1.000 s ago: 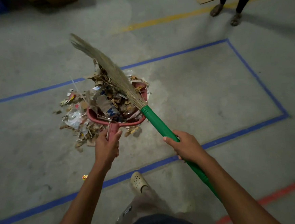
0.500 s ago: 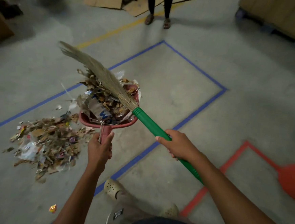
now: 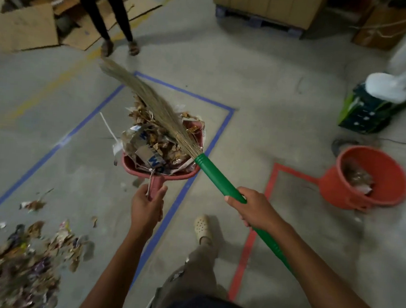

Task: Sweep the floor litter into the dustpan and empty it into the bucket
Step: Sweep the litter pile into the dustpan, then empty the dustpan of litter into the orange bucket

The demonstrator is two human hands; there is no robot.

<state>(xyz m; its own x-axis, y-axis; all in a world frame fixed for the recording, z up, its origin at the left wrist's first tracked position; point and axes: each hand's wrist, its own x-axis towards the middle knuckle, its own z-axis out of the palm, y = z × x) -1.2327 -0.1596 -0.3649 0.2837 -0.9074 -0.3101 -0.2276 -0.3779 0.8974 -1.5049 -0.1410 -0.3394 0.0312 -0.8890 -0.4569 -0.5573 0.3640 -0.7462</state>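
Concrete floor, bucket at three o'clock. Grip of left hand curls round dustpan handle. Grip of right hand curls round broom.

Loaded dustpan centre, broom across it; bucket far right; litter pile lower left.

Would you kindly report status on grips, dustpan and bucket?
Left grip holds loaded dustpan; right grip holds broom, bristles on the load. Bucket to the right, only taped floor between.
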